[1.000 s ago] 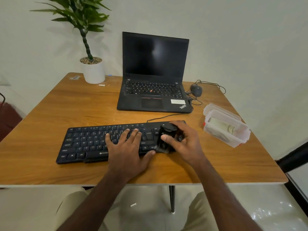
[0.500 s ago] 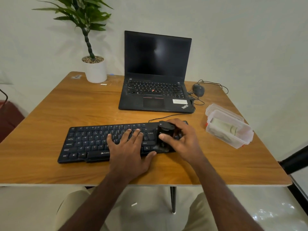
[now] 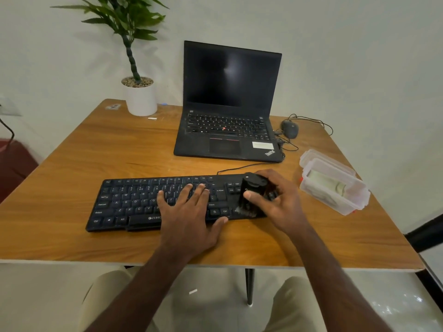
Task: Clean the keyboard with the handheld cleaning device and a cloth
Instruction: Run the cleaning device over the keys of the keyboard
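- keyboard sits on the bench, near the front edge, untouched on its left end
- left hand flat on the middle keys, fingers straight, pinning the board
- right hand wrapped round the handheld cleaning device, bristles down on the keys at the right end
- progress: brushing stage looks underway; can't tell which keys are done
- cloth: none out; clear box at right holds something pale, can't identify

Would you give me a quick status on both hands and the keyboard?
Left hand flat on keyboard, steadying. Right hand grips cleaning device over the right-end keys. Nothing in the way.
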A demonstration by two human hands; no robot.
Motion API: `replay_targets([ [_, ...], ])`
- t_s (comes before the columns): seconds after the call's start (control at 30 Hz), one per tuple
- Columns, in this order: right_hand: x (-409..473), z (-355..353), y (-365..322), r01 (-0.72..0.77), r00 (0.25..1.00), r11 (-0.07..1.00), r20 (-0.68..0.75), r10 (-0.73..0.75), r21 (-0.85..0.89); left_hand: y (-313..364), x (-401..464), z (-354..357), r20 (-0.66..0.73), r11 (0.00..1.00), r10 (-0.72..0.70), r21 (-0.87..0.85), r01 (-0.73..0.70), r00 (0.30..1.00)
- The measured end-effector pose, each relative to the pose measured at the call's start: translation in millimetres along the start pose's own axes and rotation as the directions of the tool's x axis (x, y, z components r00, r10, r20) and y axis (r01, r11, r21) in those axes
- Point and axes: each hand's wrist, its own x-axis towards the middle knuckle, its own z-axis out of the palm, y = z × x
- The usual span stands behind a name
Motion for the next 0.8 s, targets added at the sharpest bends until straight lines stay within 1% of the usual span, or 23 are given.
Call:
replay_targets([
  [0.13,9,-12,3,-0.029,0.997,0.999,-0.078,0.028,-0.014,0,0,0,0.0,1.0,-0.004,0.005,0.004,1.0],
  [0.2,10,-2,-2,-0.041,0.995,0.997,-0.09,0.046,0.06,0,0,0,-0.002,1.0,-0.003,0.005,0.003,1.0],
  [0.27,10,11,-5,-0.021,0.997,0.994,-0.069,0.029,0.105,0,0,-1,-0.009,1.0,0.003,0.003,-0.003,1.0],
  [0.33,10,20,-2,0.005,0.999,0.999,-0.034,-0.003,0.054,0,0,-1,-0.011,1.0,0.005,0.004,-0.005,1.0],
  [0.4,17,20,-1,-0.006,1.0,1.0,-0.023,0.006,-0.008,0,0,-2,-0.005,1.0,0.006,0.005,-0.006,1.0],
  [0.47,24,13,3,-0.006,0.999,0.997,-0.045,0.003,-0.082,0,0,-2,0.002,1.0,0.004,0.003,-0.004,1.0],
  [0.53,29,4,4,-0.008,0.994,0.994,-0.108,-0.004,-0.112,0,0,-2,0.003,1.0,0.003,0.001,-0.003,1.0],
  [0.6,25,2,2,-0.024,0.987,0.999,-0.161,0.019,-0.035,0,0,-2,-0.001,1.0,0.002,0.003,-0.002,1.0],
  [0.67,13,9,-2,-0.04,0.987,0.998,-0.151,0.047,0.051,-1,-1,-2,-0.009,1.0,0.007,-0.003,-0.007,1.0],
  [0.73,-2,13,-1,-0.039,0.994,0.997,-0.102,0.046,0.072,-1,-1,-2,-0.01,1.0,0.013,-0.009,-0.013,1.0],
  [0.8,-8,5,4,-0.069,0.992,0.995,-0.105,0.076,0.065,-1,-1,-3,-0.008,1.0,0.014,-0.007,-0.014,1.0],
])
